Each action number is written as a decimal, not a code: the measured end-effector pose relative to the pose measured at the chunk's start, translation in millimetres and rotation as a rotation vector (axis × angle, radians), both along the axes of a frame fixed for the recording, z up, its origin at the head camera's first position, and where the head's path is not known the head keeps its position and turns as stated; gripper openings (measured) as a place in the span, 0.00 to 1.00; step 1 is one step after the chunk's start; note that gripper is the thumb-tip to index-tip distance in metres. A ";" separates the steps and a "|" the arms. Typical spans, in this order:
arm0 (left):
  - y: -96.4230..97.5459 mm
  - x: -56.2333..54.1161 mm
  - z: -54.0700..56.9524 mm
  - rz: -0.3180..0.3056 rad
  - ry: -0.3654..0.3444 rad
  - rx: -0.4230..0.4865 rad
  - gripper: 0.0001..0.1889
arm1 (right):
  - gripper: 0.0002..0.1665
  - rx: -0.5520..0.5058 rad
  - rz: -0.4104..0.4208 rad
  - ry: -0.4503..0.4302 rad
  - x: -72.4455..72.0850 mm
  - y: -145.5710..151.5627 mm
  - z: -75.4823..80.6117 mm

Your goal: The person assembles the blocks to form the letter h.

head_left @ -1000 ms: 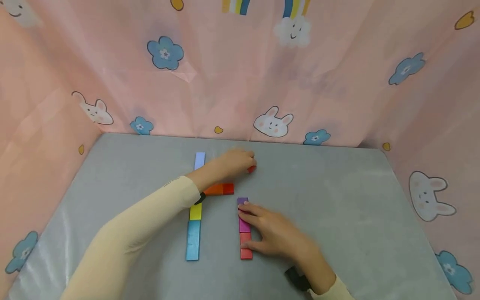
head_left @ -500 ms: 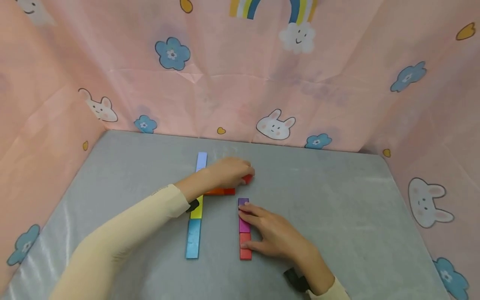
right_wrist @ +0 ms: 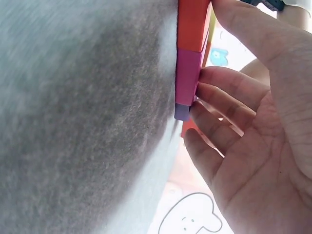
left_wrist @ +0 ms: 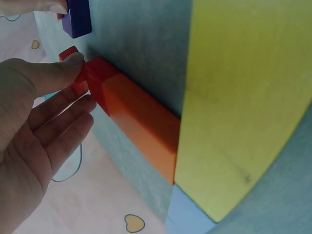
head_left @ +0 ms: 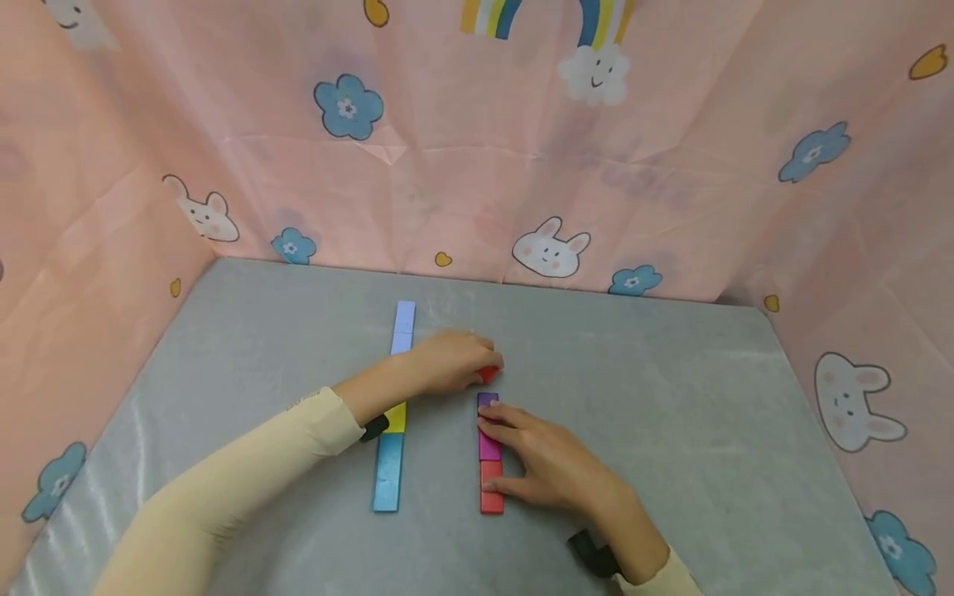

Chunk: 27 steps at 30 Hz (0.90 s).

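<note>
My left hand (head_left: 450,362) pinches a small red block (head_left: 488,374) between thumb and fingers. In the left wrist view this block is at or against the end of another red block (left_wrist: 101,73), which adjoins an orange block (left_wrist: 144,119). The orange one meets the side of a yellow block (left_wrist: 239,83). My right hand (head_left: 559,463) rests with extended fingers and thumb along a row of a purple block (head_left: 488,399), a magenta block (head_left: 489,448) and a red block (head_left: 492,502). From the head, my left hand and forearm hide the orange block and part of the left column.
The left column runs from pale lavender blocks (head_left: 403,321) at the far end through yellow to light blue blocks (head_left: 387,472) nearer me. A grey cloth (head_left: 671,414) covers the table. A pink printed curtain (head_left: 447,182) encloses its back and sides.
My left hand has come toward me with the red block, closer to the purple end of the right row. The right hand stays put on its row.
</note>
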State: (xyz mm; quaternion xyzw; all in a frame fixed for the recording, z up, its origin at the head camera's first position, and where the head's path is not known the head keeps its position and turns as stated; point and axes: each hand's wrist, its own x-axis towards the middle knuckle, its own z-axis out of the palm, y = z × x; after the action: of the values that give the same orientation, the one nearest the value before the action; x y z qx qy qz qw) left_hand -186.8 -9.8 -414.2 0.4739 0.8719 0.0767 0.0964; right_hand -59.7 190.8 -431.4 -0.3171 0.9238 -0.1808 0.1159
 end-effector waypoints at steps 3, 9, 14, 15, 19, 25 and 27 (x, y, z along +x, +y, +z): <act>-2.3 2.3 -4.1 0.002 -0.008 0.004 0.12 | 0.45 -0.007 0.005 0.001 1.0 -0.1 0.0; -4.9 5.9 -8.1 0.006 -0.011 0.010 0.12 | 0.45 -0.019 0.007 0.000 1.1 -0.7 1.1; -5.7 8.5 -9.3 0.007 -0.015 0.008 0.14 | 0.45 -0.012 0.008 0.004 0.2 -0.3 1.1; -6.2 8.9 -9.8 0.008 -0.015 0.011 0.14 | 0.45 -0.012 0.011 0.004 -0.1 -0.5 1.1; -7.9 10.4 -11.9 0.010 -0.016 0.018 0.14 | 0.45 -0.011 0.018 0.004 -0.3 -1.7 1.0; -8.5 9.5 -13.4 0.004 -0.025 0.031 0.13 | 0.45 -0.016 0.004 -0.006 -0.5 -1.6 1.0; -8.7 9.2 -13.4 0.004 -0.026 0.031 0.13 | 0.45 -0.015 -0.001 -0.006 -1.0 -1.7 0.9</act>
State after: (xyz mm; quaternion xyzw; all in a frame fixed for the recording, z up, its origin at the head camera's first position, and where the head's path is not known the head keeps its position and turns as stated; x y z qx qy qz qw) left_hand -177.6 -18.5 -427.6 0.4724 0.8703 0.0967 0.1002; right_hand -60.7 189.1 -430.5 -0.3168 0.9222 -0.1890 0.1162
